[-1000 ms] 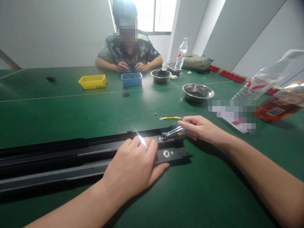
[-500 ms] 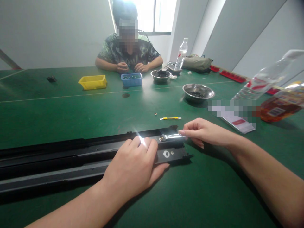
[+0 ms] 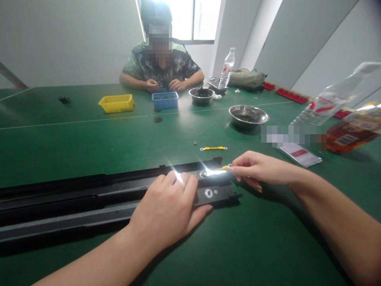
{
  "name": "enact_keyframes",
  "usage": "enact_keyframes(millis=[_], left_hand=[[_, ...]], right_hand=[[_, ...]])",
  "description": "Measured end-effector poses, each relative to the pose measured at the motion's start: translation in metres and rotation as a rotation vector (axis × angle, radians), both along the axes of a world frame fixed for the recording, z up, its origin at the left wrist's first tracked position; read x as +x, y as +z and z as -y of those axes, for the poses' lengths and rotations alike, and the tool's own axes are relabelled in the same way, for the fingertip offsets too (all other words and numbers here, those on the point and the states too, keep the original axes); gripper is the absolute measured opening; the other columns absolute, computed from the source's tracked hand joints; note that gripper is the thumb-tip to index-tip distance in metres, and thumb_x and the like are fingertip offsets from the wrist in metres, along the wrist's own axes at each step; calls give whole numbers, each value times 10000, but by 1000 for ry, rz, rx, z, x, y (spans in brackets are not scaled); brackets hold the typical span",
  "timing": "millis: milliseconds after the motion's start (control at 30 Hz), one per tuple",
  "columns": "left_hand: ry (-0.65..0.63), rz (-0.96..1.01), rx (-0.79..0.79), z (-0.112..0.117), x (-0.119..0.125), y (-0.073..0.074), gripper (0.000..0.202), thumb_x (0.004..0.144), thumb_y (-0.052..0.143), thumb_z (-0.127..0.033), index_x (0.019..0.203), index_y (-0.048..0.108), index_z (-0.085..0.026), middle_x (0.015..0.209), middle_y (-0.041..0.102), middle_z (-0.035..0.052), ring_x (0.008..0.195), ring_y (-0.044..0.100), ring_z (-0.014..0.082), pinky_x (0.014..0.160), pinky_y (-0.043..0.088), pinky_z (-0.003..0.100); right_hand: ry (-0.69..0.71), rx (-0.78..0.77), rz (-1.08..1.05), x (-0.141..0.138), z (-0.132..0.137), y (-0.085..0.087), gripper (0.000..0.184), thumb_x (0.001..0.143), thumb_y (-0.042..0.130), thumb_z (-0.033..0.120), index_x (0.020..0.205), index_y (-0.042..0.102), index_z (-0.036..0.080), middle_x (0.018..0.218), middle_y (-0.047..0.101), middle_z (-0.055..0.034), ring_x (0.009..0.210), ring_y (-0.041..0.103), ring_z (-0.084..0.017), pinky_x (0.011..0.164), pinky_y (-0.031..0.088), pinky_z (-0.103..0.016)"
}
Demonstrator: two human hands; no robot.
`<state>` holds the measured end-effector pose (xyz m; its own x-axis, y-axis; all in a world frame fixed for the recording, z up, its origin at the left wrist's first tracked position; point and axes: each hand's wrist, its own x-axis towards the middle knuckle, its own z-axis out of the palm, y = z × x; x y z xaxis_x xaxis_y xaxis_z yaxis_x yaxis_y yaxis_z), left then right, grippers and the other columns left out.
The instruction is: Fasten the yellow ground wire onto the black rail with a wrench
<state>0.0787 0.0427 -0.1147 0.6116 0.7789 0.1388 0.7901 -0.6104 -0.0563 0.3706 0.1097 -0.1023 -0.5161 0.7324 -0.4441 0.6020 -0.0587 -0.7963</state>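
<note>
My left hand (image 3: 166, 210) lies across the black metal channels (image 3: 119, 188), its fingers bent over the far one and its thumb along the near edge. Between the thumb and fingers of my right hand (image 3: 250, 169) is a shiny wrench (image 3: 216, 172). The wrench's head sits at a small nut (image 3: 203, 174) near the far channel's right end. A short yellow wire (image 3: 222, 168) with a ring terminal shows just behind the wrench, partly hidden. On the near channel are a bare silver ring patch (image 3: 208, 193) and a small stud (image 3: 216, 192).
Beyond the channels lie another yellow wire (image 3: 213, 148) and a small nut (image 3: 195, 143). A steel bowl (image 3: 248, 123), a blue bin (image 3: 165, 102) and a yellow bin (image 3: 116, 104) stand farther back. Bottles (image 3: 320, 103) are at right. A person (image 3: 160, 67) sits opposite, handling small parts.
My right hand has swung the wrench handle slightly toward me, and the yellow wire behind it now shows. The left hand stays in place.
</note>
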Motion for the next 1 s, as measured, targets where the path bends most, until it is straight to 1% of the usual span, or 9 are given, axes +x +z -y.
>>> enact_keyframes(millis=[233, 400, 667, 833, 1000], left_hand=[[-3, 8, 2, 0, -2, -1, 446, 992, 402, -626, 1064, 558, -214, 944, 609, 101, 889, 544, 313, 769, 454, 464], [-5, 8, 6, -1, -1, -2, 444, 992, 405, -623, 1074, 554, -213, 949, 610, 99, 890, 544, 312, 763, 453, 462], [-7, 12, 14, 0, -2, -2, 446, 993, 401, -625, 1082, 551, -214, 947, 606, 93, 887, 540, 310, 762, 453, 462], [-6, 19, 10, 0, -2, -2, 453, 993, 401, -627, 1078, 559, -211, 961, 613, 99, 893, 542, 310, 770, 452, 468], [-2, 15, 5, 0, -2, -1, 452, 990, 410, -627, 1080, 560, -211, 962, 613, 103, 909, 540, 317, 773, 452, 470]], right_hand=[[-13, 3, 4, -1, -2, -2, 476, 932, 623, 598, 706, 594, 179, 477, 552, 24, 421, 488, -110, 460, 339, -227], [-12, 5, 19, -1, -1, 0, 506, 936, 612, 614, 680, 595, 178, 470, 551, 21, 424, 491, -111, 466, 344, -233], [-61, 6, 49, -3, 1, 5, 496, 930, 625, 598, 660, 593, 184, 430, 539, 21, 396, 467, -110, 455, 301, -248], [-118, 94, 69, -4, 0, 7, 434, 923, 642, 562, 721, 641, 178, 430, 538, 29, 405, 458, -109, 458, 286, -249], [-206, 215, -50, -6, -4, 2, 395, 909, 666, 554, 797, 669, 175, 500, 542, 32, 444, 480, -116, 453, 337, -248]])
